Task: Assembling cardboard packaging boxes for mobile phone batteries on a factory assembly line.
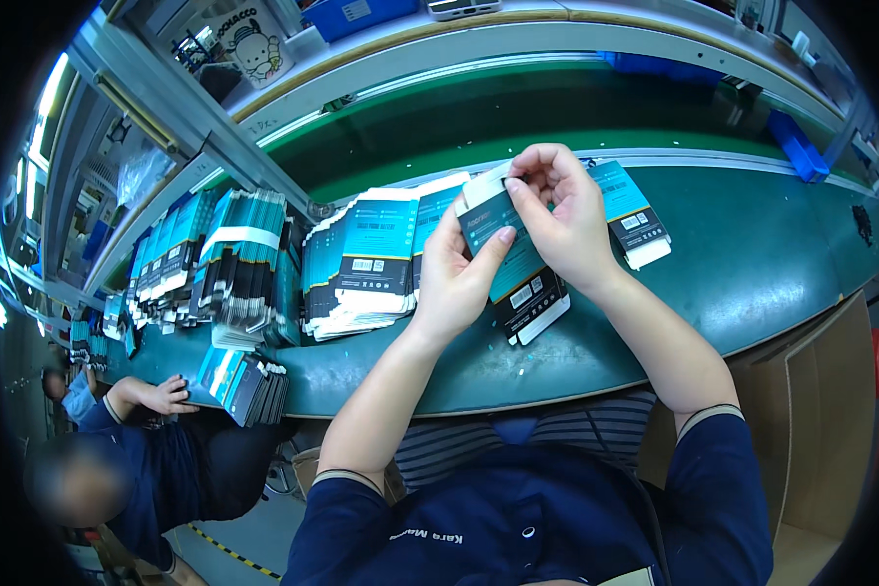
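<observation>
Both hands are on a teal and black cardboard box (508,249), raised over the bench and tilted, with its white flap at the far end. My left hand (459,278) grips its left side, thumb lying across the printed face. At the far right corner, by the white flap, my right hand (565,220) pinches the box between thumb and curled fingers. Below it shows a black end with a white label and white flaps (537,311); whether this is the same box I cannot tell. Another similar box (635,215) lies flat beyond my right wrist.
Stacks of flat teal boxes (366,254) spread along the bench (752,249) to my left, one bundle (244,254) banded in white. A smaller stack (244,386) sits at the front edge near a co-worker's hand (169,396). A large carton (820,420) stands at right.
</observation>
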Action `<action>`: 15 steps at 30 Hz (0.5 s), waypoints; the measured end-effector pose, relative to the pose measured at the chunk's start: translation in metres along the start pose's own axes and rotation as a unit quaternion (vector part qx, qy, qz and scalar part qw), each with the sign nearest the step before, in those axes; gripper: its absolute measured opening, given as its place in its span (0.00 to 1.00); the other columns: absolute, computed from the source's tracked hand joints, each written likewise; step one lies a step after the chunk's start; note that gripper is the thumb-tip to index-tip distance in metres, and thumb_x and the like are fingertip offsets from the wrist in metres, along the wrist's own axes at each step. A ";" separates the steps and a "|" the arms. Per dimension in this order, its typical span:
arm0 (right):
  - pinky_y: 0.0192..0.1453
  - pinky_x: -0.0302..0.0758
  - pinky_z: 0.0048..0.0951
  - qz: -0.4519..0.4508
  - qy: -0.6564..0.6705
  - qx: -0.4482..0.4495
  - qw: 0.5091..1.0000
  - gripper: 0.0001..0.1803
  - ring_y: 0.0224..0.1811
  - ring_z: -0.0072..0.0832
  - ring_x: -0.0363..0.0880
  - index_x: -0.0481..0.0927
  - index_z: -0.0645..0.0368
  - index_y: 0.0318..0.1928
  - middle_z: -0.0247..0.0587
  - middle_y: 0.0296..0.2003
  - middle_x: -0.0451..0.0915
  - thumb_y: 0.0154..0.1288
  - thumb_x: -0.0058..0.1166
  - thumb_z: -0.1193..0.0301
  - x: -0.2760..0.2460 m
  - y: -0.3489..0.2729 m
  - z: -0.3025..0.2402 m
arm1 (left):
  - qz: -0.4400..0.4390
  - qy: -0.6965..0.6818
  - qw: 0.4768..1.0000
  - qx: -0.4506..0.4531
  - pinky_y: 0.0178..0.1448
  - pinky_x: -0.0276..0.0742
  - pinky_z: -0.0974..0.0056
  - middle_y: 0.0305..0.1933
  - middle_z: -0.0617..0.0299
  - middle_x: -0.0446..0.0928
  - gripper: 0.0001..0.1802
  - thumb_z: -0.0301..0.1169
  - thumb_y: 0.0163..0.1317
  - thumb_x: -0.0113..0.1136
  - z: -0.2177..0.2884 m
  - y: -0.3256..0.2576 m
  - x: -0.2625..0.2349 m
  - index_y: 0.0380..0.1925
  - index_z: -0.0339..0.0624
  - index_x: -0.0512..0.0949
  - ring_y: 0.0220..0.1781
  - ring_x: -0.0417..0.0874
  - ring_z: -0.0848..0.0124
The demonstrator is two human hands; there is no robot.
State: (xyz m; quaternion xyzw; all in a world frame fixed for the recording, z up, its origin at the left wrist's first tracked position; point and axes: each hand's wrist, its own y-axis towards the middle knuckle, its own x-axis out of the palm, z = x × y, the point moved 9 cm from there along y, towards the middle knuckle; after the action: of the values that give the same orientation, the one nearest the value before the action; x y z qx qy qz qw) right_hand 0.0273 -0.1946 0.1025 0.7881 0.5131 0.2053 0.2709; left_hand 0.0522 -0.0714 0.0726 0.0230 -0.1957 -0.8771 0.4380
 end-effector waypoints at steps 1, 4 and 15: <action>0.30 0.70 0.15 -0.003 0.000 -0.001 1.000 0.08 0.28 0.13 0.71 0.74 0.64 0.41 0.33 0.31 0.76 0.62 0.54 0.81 0.002 0.000 0.000 | 0.002 -0.001 1.000 0.002 0.61 0.70 0.67 0.55 0.58 0.74 0.24 0.21 0.65 0.55 0.000 0.000 -0.003 0.62 0.34 0.64 0.57 0.74 0.74; 0.27 0.68 0.14 -0.003 -0.024 -0.023 0.999 0.06 0.26 0.12 0.71 0.74 0.63 0.38 0.32 0.28 0.75 0.61 0.54 0.81 0.007 0.001 -0.003 | 0.010 -0.008 1.000 0.005 0.61 0.70 0.67 0.55 0.57 0.75 0.24 0.21 0.65 0.55 -0.001 -0.001 -0.006 0.61 0.33 0.65 0.56 0.75 0.74; 0.27 0.71 0.18 0.014 -0.111 -0.084 0.990 0.06 0.23 0.17 0.74 0.75 0.62 0.34 0.33 0.25 0.76 0.55 0.55 0.83 0.016 -0.006 -0.021 | 0.001 0.070 0.997 0.041 0.61 0.70 0.68 0.57 0.54 0.74 0.28 0.19 0.64 0.55 0.009 -0.003 -0.009 0.65 0.33 0.63 0.57 0.75 0.73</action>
State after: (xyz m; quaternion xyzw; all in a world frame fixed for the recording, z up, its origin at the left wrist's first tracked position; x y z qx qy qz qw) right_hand 0.0169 -0.1734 0.1157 0.7874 0.4498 0.1625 0.3889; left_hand 0.0535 -0.0595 0.0780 0.1019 -0.2009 -0.8639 0.4505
